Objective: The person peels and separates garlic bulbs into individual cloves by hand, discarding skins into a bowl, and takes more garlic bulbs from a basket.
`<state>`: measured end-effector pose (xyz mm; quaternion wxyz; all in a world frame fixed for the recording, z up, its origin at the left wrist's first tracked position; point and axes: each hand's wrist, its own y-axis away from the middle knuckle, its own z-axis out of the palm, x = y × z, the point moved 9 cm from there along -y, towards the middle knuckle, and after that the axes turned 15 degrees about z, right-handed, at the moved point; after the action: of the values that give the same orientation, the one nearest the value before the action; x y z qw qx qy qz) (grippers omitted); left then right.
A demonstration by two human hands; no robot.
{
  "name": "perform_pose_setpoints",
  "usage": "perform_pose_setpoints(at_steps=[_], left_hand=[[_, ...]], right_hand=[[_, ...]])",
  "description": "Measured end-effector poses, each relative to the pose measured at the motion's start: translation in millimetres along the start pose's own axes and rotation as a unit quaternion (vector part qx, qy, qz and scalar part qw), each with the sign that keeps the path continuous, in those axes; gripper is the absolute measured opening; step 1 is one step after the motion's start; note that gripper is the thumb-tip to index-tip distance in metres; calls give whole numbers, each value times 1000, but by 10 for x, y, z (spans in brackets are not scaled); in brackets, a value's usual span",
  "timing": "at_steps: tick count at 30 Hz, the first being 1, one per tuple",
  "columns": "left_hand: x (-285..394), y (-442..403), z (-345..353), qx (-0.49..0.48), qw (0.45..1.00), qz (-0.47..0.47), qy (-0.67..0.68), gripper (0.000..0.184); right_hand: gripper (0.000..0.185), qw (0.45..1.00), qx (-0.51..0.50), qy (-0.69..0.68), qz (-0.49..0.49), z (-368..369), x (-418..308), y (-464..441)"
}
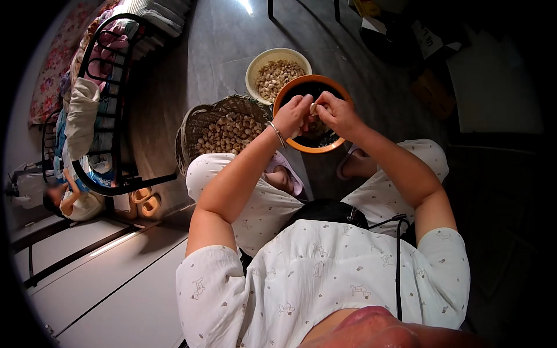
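Over the orange basin (347,93), my left hand (293,116) and my right hand (337,118) meet with fingers closed. Between their fingertips is a small pale piece that looks like a garlic clove (313,108). Another pale bit shows under my left hand, too small to make out. The basin has a dark inside with some bits at its bottom, partly hidden by my hands. Behind it to the left stands a cream bowl (253,71) of whitish clove-like pieces (278,76). A wicker basket (187,130) by my left knee holds many brownish, garlic-like pieces (230,132).
My slippered feet are just below the basin, between my bent knees. A black metal bed frame (118,104) with cloth on it stands at left. Near it are tan slippers (151,205) and another person (81,203). Boxes (432,43) sit in shadow at upper right.
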<state>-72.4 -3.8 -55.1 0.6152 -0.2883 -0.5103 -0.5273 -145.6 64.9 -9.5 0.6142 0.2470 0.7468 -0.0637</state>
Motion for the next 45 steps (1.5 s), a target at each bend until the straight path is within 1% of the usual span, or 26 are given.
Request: perform_pose_setpoints(at_steps=[1,2,3,4,6,7,9,11,13,15,16,18,19,21,22,24,25,27,28,30,34,36,40,42,45], left_hand=[[89,19,-17,12,990,33,-138,45],[200,41,-18,24,959,64,-273,44],[266,50,4,22,938,84,-335,36],[240,44,-8,22,938,84,-334,36],[338,36,66,-7,900,152,-407,32],[357,46,79,-6,900,152,-408,32],[446,75,127,-5,867,169,-469,30],[459,79,133,-5,867,162,-472,30],[438,79,118,-5,867,153,-475,30],[416,78,123,-21,860,152,-487,37],[415,78,119,-21,860,151,-487,37],[335,74,61,-4,910,111,-400,39],[334,76,58,-4,910,111,-400,39],[341,85,65,4,937,117,-329,39],[355,87,79,4,937,117,-329,39],[239,101,45,43,979,44,-192,35],[212,83,16,43,979,44,-192,35],[124,43,31,21,998,32,-57,33],[121,43,22,21,998,32,-57,33],[103,51,53,18,1000,15,4,33],[72,77,88,17,999,-19,22,32],[94,58,77,4,995,0,-98,31],[74,71,86,-13,995,-2,-100,28],[62,82,88,-28,992,-4,-125,27],[57,90,80,-27,991,0,-130,26]], right_hand=[[13,999,10,42,6,-27,-14,5],[13,996,20,84,11,-44,-19,8],[13,996,20,84,11,-46,-9,5],[13,998,4,65,20,-25,21,-2],[14,998,-13,46,30,0,51,-7],[14,999,-23,28,38,15,66,-9],[14,998,-33,11,46,31,67,-9],[14,994,-69,-31,84,72,107,-3],[14,994,-70,-36,81,82,107,4],[13,994,-71,-41,77,88,112,2],[13,994,-75,-41,76,92,116,-1],[12,993,-78,-40,74,92,105,0],[12,992,-78,-56,80,81,96,3],[12,991,-78,-71,85,66,92,-3],[12,990,-79,-78,83,56,89,-15],[12,990,-80,-85,81,37,81,-29],[11,990,-73,-90,78,16,71,-35],[11,991,-67,-94,74,-3,60,-42],[11,989,-63,-105,80,-15,71,-46],[12,988,-59,-116,86,-29,97,-51],[12,992,-46,-91,77,-32,111,-47],[12,994,-40,-80,66,-32,86,-37],[13,994,-62,-61,61,7,69,-15],[13,994,-76,-55,56,32,62,-9],[14,993,-87,-58,62,57,75,-5]])
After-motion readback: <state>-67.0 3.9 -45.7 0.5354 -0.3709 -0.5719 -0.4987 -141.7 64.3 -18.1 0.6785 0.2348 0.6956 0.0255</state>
